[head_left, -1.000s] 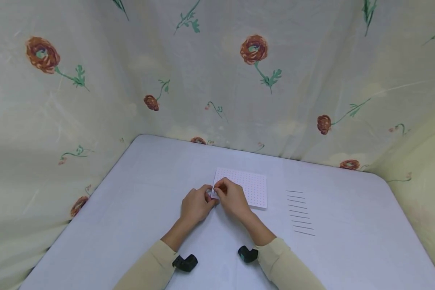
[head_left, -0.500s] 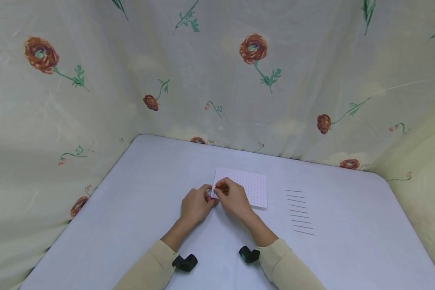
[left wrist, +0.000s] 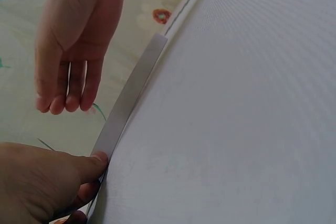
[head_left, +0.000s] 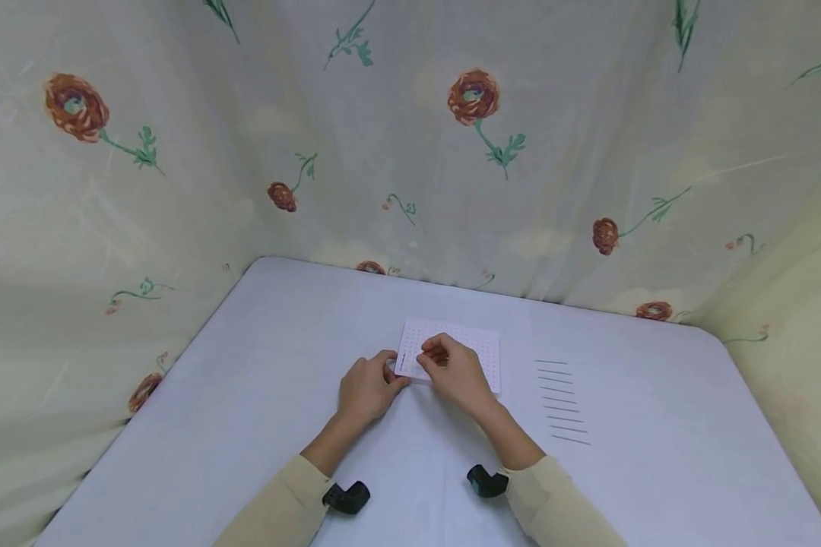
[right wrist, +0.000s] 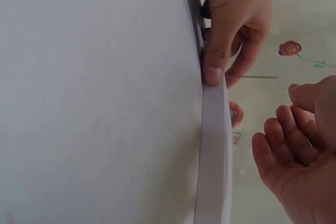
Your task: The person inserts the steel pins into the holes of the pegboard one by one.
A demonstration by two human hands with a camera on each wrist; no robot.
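Observation:
A white board (head_left: 490, 363) with a grid of small holes lies on the table. My left hand (head_left: 368, 390) grips its near left corner, the thumb (left wrist: 97, 162) against the front edge. Near that corner a thin dark rod (right wrist: 254, 77) stands up from the board, seen from the side in the right wrist view. My right hand (head_left: 457, 372) hovers over the board to the right of this rod. Its fingers (right wrist: 283, 129) are loosely bent with nothing between them, and a gap separates them from the rod.
Several thin dark rods (head_left: 559, 399) lie in a spaced column on the white table (head_left: 280, 327), right of the board. A flower-patterned curtain (head_left: 397, 137) hangs behind the table and at its sides. Each wrist wears a black camera (head_left: 347, 497).
My right hand has let go of the standing rod and moved right, leaving the rod upright in the board. My left hand keeps its grip on the corner.

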